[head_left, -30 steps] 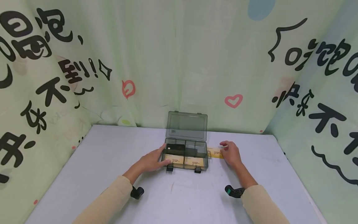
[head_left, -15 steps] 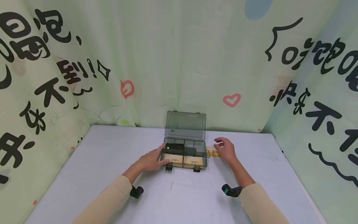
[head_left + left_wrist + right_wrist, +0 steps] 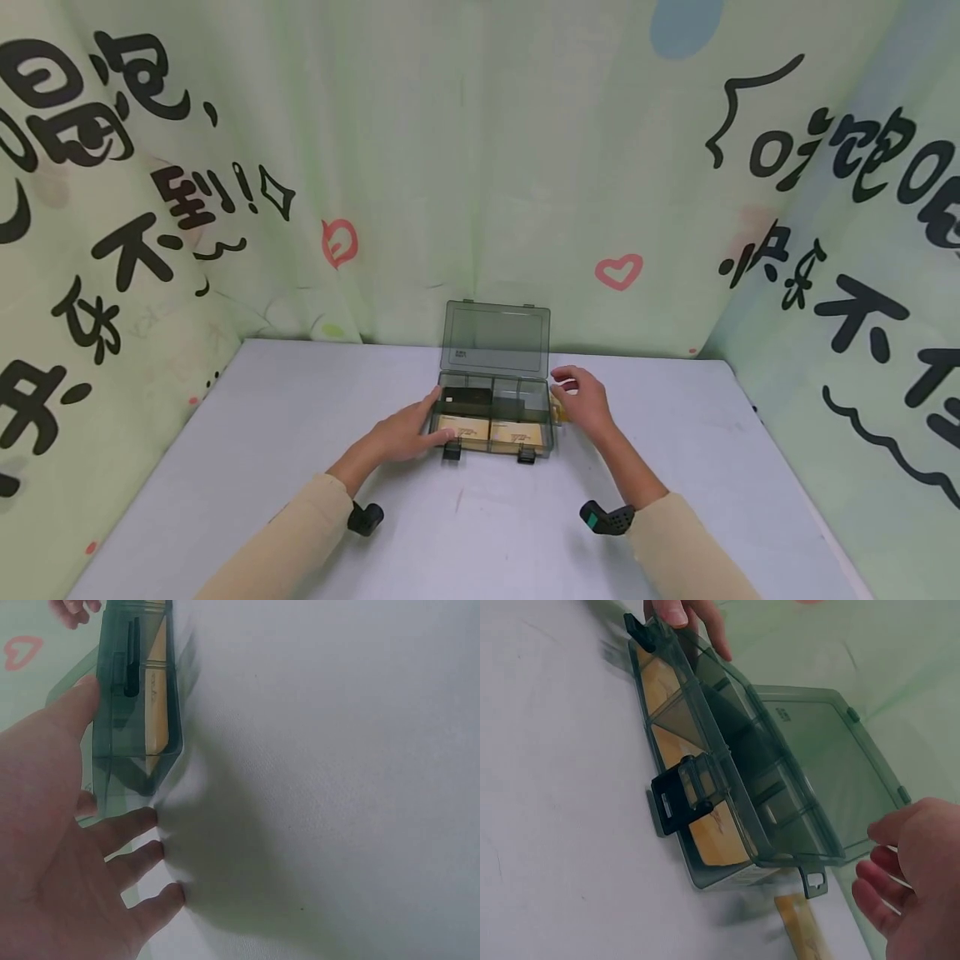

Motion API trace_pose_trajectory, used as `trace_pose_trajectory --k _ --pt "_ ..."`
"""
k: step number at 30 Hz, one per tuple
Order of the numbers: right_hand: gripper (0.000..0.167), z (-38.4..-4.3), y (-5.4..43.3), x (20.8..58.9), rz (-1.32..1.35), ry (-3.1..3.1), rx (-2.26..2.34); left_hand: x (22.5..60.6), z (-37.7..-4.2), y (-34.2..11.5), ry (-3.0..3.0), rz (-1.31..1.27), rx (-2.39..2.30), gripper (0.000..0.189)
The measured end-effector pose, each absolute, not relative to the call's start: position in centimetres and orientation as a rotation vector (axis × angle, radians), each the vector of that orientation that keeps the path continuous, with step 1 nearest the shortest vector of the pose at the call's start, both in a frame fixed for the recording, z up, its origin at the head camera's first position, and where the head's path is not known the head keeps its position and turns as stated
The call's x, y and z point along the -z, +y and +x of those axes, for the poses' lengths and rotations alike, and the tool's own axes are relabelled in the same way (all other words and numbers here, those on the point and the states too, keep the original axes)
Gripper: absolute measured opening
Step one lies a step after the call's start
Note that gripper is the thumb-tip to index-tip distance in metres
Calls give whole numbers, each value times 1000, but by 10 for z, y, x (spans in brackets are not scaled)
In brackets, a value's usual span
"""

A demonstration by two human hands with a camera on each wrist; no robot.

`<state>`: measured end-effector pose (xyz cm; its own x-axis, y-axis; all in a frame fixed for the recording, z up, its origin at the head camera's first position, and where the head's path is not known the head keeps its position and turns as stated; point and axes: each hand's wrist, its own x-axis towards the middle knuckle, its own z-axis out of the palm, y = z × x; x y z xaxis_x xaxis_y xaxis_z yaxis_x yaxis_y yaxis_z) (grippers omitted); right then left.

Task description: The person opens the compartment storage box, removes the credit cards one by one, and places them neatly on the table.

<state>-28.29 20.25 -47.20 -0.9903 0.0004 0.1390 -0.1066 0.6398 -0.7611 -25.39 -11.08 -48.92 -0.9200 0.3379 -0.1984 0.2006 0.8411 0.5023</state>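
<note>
A grey translucent compartment box (image 3: pixel 525 408) stands on the table with its lid (image 3: pixel 495 337) raised at the back. Two beige printed packs (image 3: pixel 465 427) fill its front compartments, and a black flat thing (image 3: pixel 468 397) sits in the back left one. My left hand (image 3: pixel 405 429) rests against the box's left side, thumb over the front corner, other fingers extended and spread. Just off the right side hovers my right hand (image 3: pixel 585 408), empty, fingers loosely bent beside the lid. Partly under it, a yellow printed card (image 3: pixel 801 926) lies on the table by the box's right wall.
Black latches (image 3: pixel 679 799) hang from the box's front wall. A white-topped table (image 3: pixel 322 375) carries everything, and a pale green curtain (image 3: pixel 397 167) with black lettering encloses it at the back and sides. Each wrist wears a black camera (image 3: pixel 607 518).
My right hand has come away from the yellow card and shifted left to the box's right side, now covering most of the card in the head view. My left hand keeps its place.
</note>
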Motion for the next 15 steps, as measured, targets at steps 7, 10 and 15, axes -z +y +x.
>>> trace_pose_trajectory --k 7,10,15 --pt "28 -284 190 469 141 -2703 -1334 488 -254 -113 2742 431 -714 89" --pt "28 -285 185 469 167 -2697 -1359 488 -254 -113 2740 445 -721 89" --pt "28 -285 178 471 198 -2710 -1388 490 -254 -113 2740 456 -721 88"
